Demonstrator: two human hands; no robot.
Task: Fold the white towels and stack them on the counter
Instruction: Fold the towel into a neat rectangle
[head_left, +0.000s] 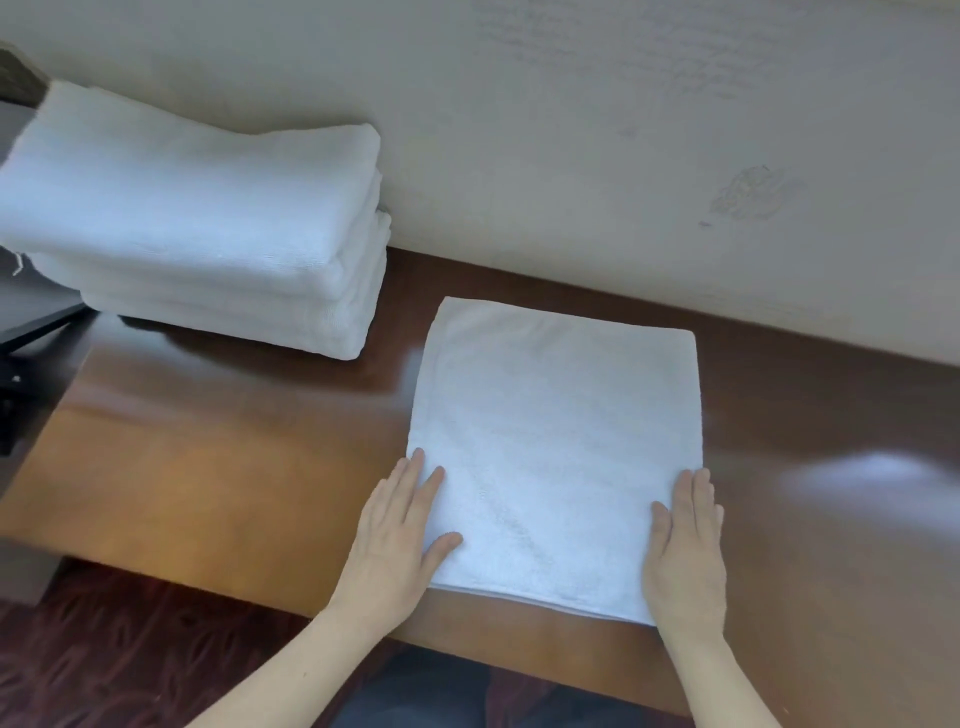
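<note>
A folded white towel (556, 441) lies flat on the brown wooden counter (218, 467), near its front edge. My left hand (400, 540) rests flat on the towel's near left side, fingers spread, thumb on the cloth. My right hand (685, 551) lies flat on the near right corner. Neither hand grips anything. At the back left stands a stack of folded white towels (208, 228), several high, against the wall.
A cream wall (623, 130) runs along the back of the counter. A dark shelf or stand (31, 322) sits off the counter's left end. Patterned dark red carpet (130, 665) lies below the front edge. Bare counter shows to the right of the towel.
</note>
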